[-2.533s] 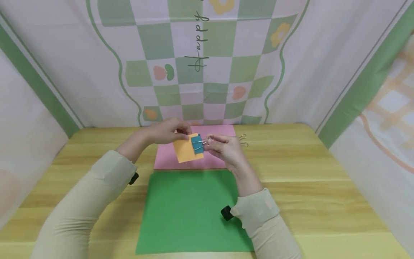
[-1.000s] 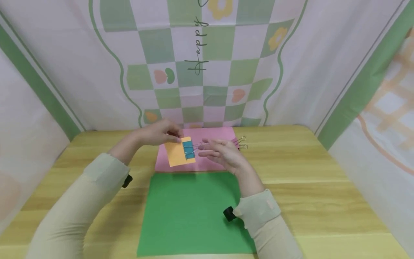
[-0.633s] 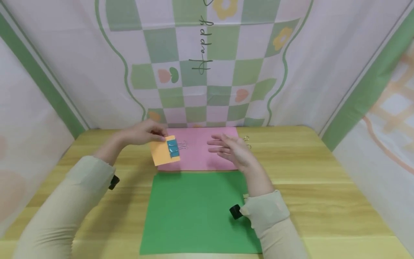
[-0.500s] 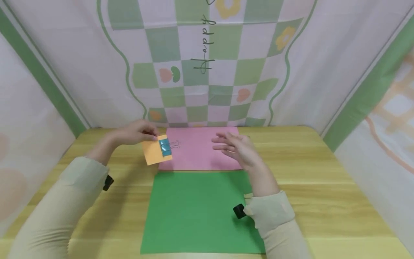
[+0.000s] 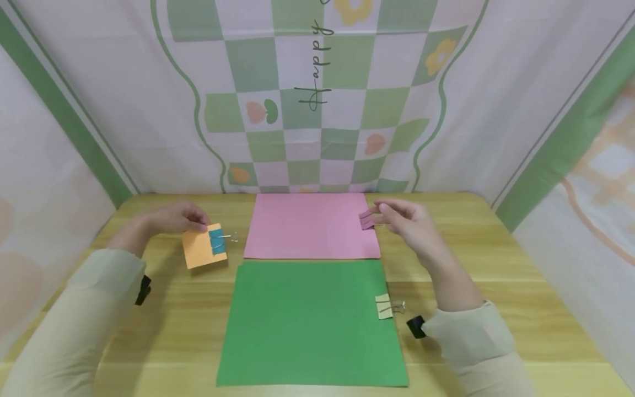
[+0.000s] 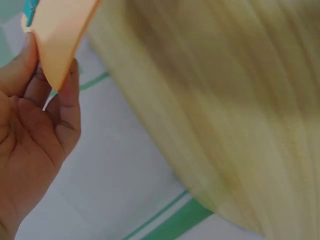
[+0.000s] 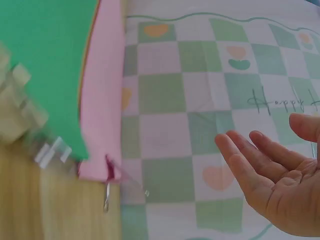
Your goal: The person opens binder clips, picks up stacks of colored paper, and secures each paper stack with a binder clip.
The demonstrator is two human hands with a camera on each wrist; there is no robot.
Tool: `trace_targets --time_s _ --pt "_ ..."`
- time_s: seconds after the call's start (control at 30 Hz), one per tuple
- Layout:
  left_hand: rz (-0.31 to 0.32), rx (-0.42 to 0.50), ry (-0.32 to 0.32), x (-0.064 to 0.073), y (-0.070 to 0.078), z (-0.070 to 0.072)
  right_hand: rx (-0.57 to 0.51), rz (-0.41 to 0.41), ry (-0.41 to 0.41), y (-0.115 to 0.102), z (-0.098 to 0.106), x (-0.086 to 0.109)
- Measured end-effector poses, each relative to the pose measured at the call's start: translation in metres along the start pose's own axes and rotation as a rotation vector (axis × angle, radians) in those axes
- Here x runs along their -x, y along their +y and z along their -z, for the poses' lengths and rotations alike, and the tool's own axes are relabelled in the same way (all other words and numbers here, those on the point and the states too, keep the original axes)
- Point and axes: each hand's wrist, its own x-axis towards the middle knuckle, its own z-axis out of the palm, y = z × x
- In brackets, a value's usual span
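Observation:
In the head view my left hand (image 5: 176,218) pinches the upper edge of a small stack of orange paper (image 5: 198,248) over the left of the table. A teal binder clip (image 5: 217,242) grips the stack's right edge, its wire handles pointing right. The left wrist view shows thumb and fingers on either side of the orange stack (image 6: 65,40). My right hand (image 5: 412,223) hovers by a magenta binder clip (image 5: 366,220) on the right edge of the pink paper (image 5: 307,229). In the right wrist view that hand (image 7: 280,175) has relaxed fingers and an empty palm.
A larger green paper stack (image 5: 307,325) lies in front of the pink one, with a pale yellow binder clip (image 5: 383,307) on its right edge. The wooden table (image 5: 496,264) meets a checkered curtain (image 5: 342,110) at the back.
The right hand has let go of the teal clip's handles and moved right. The left hand has carried the orange stack with its clip left and lower. The yellow clip has come into full view.

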Motion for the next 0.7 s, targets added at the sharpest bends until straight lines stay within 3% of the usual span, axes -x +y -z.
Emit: trace_targets --time_s 0.37,0.7 --pt "0.029 0.063 -0.095 -0.01 -0.015 -0.018 0.2 -0.011 0.022 0.028 0.022 0.023" --pt "0.014 -0.015 -0.055 -0.02 -0.016 -0.031 0.397 0.048 0.041 0.045 0.034 0.032"
